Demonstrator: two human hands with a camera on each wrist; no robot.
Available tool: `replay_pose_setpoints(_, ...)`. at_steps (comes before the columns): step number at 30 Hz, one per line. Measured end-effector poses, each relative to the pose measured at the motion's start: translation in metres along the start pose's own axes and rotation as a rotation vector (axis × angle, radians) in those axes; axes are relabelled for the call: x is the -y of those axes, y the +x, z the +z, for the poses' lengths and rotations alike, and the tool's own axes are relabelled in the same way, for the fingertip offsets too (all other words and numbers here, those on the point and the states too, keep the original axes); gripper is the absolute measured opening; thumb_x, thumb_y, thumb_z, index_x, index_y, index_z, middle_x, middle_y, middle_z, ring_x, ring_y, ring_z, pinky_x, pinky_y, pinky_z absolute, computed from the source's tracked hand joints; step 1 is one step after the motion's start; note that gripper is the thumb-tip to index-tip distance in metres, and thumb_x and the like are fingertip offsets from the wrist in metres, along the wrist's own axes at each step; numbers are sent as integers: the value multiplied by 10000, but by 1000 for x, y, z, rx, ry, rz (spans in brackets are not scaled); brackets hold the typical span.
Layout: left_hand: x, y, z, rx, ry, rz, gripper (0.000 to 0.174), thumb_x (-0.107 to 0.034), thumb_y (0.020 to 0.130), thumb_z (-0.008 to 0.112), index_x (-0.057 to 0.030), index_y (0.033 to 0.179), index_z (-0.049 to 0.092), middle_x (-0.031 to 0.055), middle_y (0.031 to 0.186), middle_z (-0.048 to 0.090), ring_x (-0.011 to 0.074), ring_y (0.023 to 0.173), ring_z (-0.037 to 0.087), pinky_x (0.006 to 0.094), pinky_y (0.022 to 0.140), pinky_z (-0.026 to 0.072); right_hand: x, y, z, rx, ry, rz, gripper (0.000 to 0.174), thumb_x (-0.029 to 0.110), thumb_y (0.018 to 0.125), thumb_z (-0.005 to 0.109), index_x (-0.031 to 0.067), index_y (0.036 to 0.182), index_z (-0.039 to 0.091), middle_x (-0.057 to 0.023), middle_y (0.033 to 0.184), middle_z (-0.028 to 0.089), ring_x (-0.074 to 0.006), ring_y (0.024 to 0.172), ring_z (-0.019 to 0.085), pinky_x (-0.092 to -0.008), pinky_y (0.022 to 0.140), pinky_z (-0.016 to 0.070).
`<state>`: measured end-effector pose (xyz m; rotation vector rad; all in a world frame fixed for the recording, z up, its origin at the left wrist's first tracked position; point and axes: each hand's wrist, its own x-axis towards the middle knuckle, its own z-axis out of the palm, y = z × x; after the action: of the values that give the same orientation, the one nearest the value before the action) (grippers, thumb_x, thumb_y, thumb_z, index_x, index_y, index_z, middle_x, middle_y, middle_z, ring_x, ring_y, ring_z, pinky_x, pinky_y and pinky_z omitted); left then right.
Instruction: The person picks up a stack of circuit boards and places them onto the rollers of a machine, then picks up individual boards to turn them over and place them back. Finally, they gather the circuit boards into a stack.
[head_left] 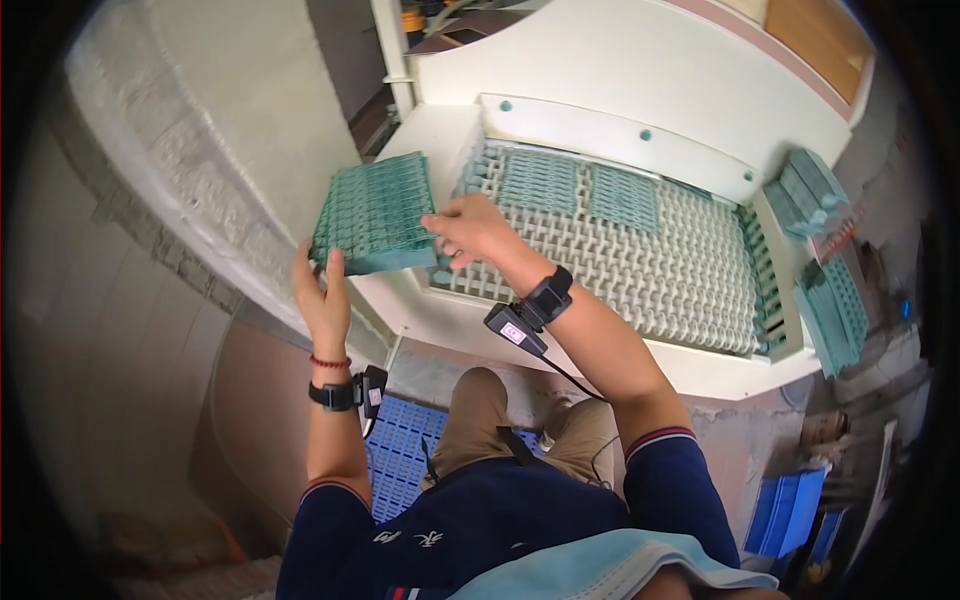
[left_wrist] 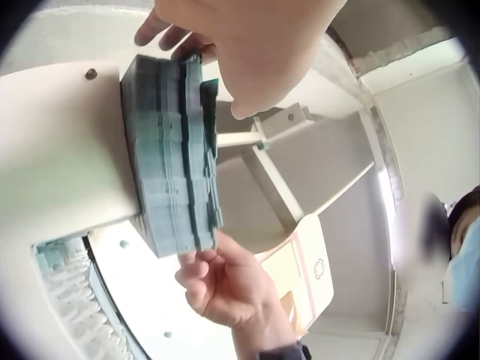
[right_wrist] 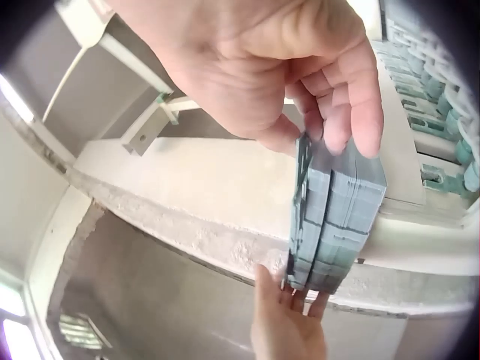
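A thick stack of green plastic grid panels (head_left: 378, 212) sits on the white corner ledge at the machine's left end. My left hand (head_left: 323, 300) is at the stack's near left end, fingertips touching that end and thumb reaching up by the front edge. At the opposite end, my right hand (head_left: 472, 228) grips the stack, thumb at the top panel's edge and curled fingers against the end. In the left wrist view the layered side of the stack (left_wrist: 169, 165) shows the uppermost panel slightly askew. The right wrist view shows the stack's edges (right_wrist: 337, 217) between both hands.
A white machine bed with rows of pale chain links (head_left: 660, 270) lies right of the stack, bearing two flat green grid panels (head_left: 540, 183). More green panels (head_left: 832, 315) stand at the right end. A wall (head_left: 215, 130) is close on the left; a blue crate (head_left: 785, 510) stands lower right.
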<state>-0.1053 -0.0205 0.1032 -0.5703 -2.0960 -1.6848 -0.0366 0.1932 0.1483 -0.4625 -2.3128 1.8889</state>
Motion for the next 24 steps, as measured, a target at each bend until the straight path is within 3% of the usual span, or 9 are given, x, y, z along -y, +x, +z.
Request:
replay_pose_setpoints(1, -8, -4, 1, 21, 150, 109, 448, -258, 829, 568, 35, 1148, 451, 186, 1144, 472, 293, 1086, 445, 351, 913, 354, 17, -17, -9, 23, 14, 86, 352, 258, 765, 636, -76, 863, 590, -117, 749, 581, -163, 555, 572, -249, 418, 483)
replay_pose_setpoints(2, -10, -7, 2, 38, 139, 110, 448, -258, 829, 568, 35, 1148, 451, 186, 1144, 472, 293, 1086, 445, 351, 913, 354, 10, -17, -17, 4, 17, 95, 352, 258, 765, 636, -76, 863, 590, -117, 749, 581, -163, 555, 572, -249, 418, 483)
replay_pose_setpoints(4, -10, -7, 3, 12, 328, 339, 398, -238, 832, 553, 8, 1134, 473, 203, 1176, 447, 312, 1104, 431, 360, 918, 351, -9, -14, -35, 22, 244, 49, 321, 230, 780, 631, -73, 876, 587, -93, 725, 576, -115, 542, 529, -227, 425, 490)
replay_pose_setpoints(10, 3, -3, 4, 6, 321, 401, 342, -208, 865, 493, -9, 1142, 475, 195, 1191, 448, 337, 1100, 435, 372, 922, 348, -66, -55, -162, -364, 205, 44, 276, 189, 820, 598, -53, 949, 565, -27, 613, 524, -62, 459, 465, -184, 403, 429)
replay_pose_setpoints(11, 4, -3, 6, -17, 300, 395, 339, -206, 864, 496, -8, 1139, 476, 193, 1191, 450, 335, 1094, 440, 374, 916, 353, -85, -66, -192, -426, 192, 38, 274, 201, 804, 613, -42, 930, 591, -31, 665, 543, -70, 533, 500, -179, 429, 441)
replay_pose_setpoints(17, 13, -3, 17, -106, 217, 372, 325, -190, 860, 501, -4, 1126, 483, 190, 1188, 454, 323, 1071, 453, 367, 882, 372, -164, -120, -342, -746, 168, 87, 243, 175, 815, 592, -60, 878, 580, -14, 552, 493, -79, 418, 448, -189, 384, 378)
replay_pose_setpoints(20, 14, -4, 20, -123, 208, 356, 315, -176, 860, 497, -6, 1125, 487, 186, 1187, 453, 313, 1070, 453, 352, 874, 372, -183, -129, -386, -885, -4, 195, 233, 192, 794, 602, -40, 775, 616, -42, 523, 524, -100, 409, 472, -222, 393, 390)
replay_pose_setpoints(23, 13, -4, 18, -114, 187, 337, 308, -165, 861, 494, -8, 1126, 488, 182, 1190, 451, 305, 1077, 450, 349, 880, 369, -179, -133, -395, -958, -694, 367, 282, 216, 758, 592, 12, 566, 626, -96, 525, 575, -141, 415, 522, -299, 445, 432)
replay_pose_setpoints(24, 12, -4, 17, -106, 202, 335, 306, -160, 861, 494, -8, 1126, 490, 181, 1191, 451, 303, 1079, 448, 349, 882, 369, -184, -134, -402, -953, -688, 372, 282, 216, 758, 592, 12, 566, 626, -96, 525, 575, -141, 415, 522, -299, 445, 432)
